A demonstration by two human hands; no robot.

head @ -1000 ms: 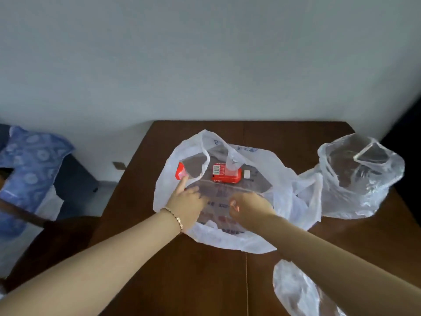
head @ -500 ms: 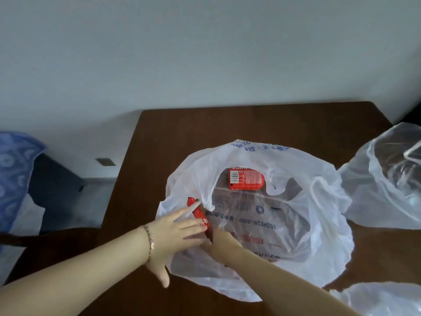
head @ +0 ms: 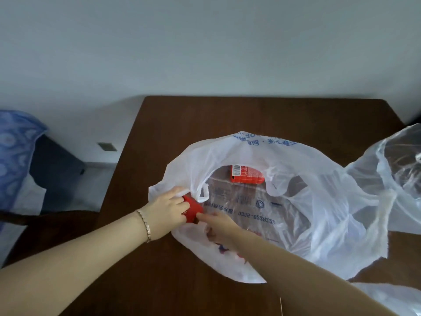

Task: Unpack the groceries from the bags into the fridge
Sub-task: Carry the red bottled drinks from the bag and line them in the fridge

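Right now the small red packet [head: 193, 210] sits at the mouth of the thin white plastic bag with blue print [head: 319, 224], on the side of the bag that faces the table's left edge. Your left hand [head: 167, 212] grasps it, with the fingers curled over its top and the bag's rim bunched just above your knuckles. Your right hand [head: 219, 226] comes in from the near side over the bag's film. One digit touches the packet's near end and the other fingers are curled under, but you cannot tell whether it grips the packet, the film or nothing. A second red packet with a white barcode label [head: 247, 176] lies flat inside the same bag, towards the table's far edge and well apart from both hands. The bag is spread open over the middle of the dark brown wooden table [head: 205, 119]. A crumpled clear plastic bag [head: 398, 179] touches it at the right edge, and another piece of pale plastic [head: 391, 297] shows at the near right corner. A thin gold bracelet [head: 144, 224] circles your left wrist. Beyond the left edge hangs a blue patterned cloth [head: 13, 151].
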